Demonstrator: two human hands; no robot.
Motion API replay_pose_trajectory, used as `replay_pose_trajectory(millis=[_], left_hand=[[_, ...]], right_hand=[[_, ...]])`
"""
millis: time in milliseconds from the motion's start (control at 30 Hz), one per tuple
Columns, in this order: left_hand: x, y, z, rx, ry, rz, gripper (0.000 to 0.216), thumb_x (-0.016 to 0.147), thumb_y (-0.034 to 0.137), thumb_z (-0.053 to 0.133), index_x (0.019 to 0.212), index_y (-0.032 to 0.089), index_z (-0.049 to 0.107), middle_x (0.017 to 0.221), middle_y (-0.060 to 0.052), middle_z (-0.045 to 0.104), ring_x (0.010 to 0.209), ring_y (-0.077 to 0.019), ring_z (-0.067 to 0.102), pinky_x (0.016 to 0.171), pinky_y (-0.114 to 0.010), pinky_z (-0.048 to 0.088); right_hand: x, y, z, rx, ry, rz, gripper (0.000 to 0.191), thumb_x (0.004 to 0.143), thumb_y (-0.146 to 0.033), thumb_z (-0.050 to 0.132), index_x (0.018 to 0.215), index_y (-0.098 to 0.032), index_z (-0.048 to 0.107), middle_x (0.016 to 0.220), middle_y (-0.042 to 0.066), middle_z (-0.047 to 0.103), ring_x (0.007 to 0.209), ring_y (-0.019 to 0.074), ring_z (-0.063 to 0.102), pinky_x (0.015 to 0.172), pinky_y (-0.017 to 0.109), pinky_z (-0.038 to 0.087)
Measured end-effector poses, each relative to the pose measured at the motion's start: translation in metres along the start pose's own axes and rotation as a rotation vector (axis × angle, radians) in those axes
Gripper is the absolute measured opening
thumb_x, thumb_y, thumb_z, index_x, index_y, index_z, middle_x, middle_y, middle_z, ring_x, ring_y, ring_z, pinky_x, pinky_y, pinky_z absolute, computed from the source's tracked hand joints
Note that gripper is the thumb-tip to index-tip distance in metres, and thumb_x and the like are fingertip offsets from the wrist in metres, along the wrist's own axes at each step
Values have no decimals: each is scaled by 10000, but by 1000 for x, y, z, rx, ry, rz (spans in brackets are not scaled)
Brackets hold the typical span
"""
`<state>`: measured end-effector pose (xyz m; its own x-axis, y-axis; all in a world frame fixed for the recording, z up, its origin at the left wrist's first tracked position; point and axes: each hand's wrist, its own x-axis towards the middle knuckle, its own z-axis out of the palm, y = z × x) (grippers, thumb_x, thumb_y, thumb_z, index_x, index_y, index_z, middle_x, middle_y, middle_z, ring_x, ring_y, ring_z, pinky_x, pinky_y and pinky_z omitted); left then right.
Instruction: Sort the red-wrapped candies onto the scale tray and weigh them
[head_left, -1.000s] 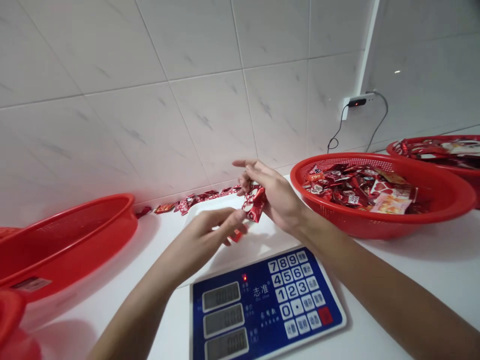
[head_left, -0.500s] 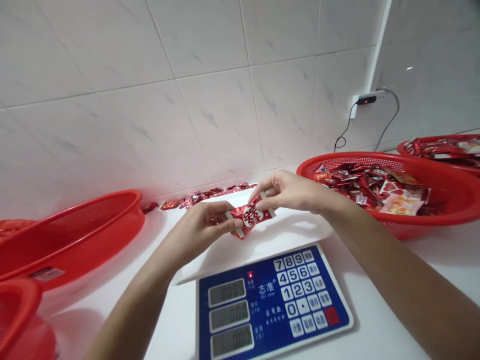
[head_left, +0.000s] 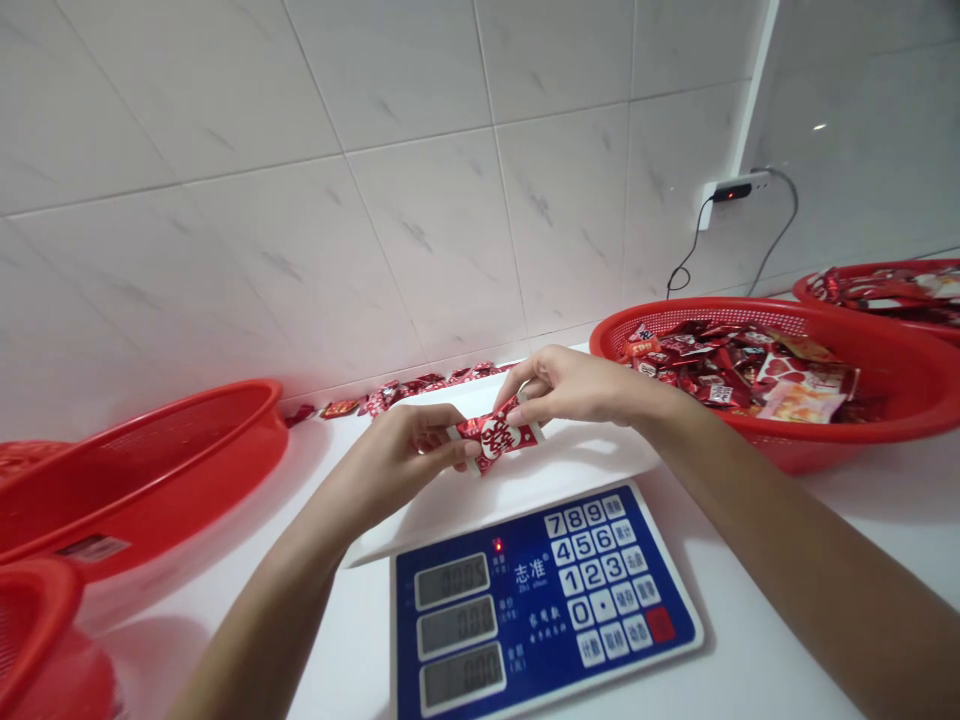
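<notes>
Between my two hands is a small red and white candy packet (head_left: 496, 437), held above the white pan (head_left: 577, 465) of a digital scale. My left hand (head_left: 420, 440) pinches its left end between thumb and fingers. At the upper right edge, the thumb and fingers of my right hand (head_left: 562, 388) are closed on the same packet. Below the pan, the scale's blue panel (head_left: 540, 600) faces me, with number keys, a lit red dot and three grey displays.
On the right stand a red basket (head_left: 922, 400) of wrapped sweets and a second filled basket (head_left: 817, 290) behind it. Red baskets (head_left: 210, 470) also stand on the left. A row of red packets (head_left: 409, 390) lies along the tiled wall. A power strip (head_left: 739, 190) with cables hangs there.
Both hands keep hold of the packet, which has turned slightly between the fingers. The whole view has shifted a little.
</notes>
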<state>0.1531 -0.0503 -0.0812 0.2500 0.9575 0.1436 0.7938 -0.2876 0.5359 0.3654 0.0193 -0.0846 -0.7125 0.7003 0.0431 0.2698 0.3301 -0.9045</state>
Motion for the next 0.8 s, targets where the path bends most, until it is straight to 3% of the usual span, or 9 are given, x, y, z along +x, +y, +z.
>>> replay_pose_trajectory(millis=[267,467,800], left_hand=[[0,-3,0,34,6,4,222,786,383,573,734,205,695,695,-40,743,672,-210,679,612,-297,457],[-1,-7,-3,12,-22,65,250,841,387,576,760,197,717,712,-43,732,686,-209,658,627,-301,469],[-1,-16,-8,-62,-107,134,285,930,429,597,862,206,760,805,-42,744,779,-210,674,721,-313,505]], right_hand=[[4,2,4,-13,54,7,161,821,-111,731,975,-138,770,655,-2,642,667,130,595,652,246,450],[4,2,2,22,4,4,164,881,-101,672,1014,-121,767,708,23,677,695,134,639,731,274,510],[1,-1,2,93,-9,-7,119,900,-63,658,944,-122,752,697,1,684,627,102,644,721,257,530]])
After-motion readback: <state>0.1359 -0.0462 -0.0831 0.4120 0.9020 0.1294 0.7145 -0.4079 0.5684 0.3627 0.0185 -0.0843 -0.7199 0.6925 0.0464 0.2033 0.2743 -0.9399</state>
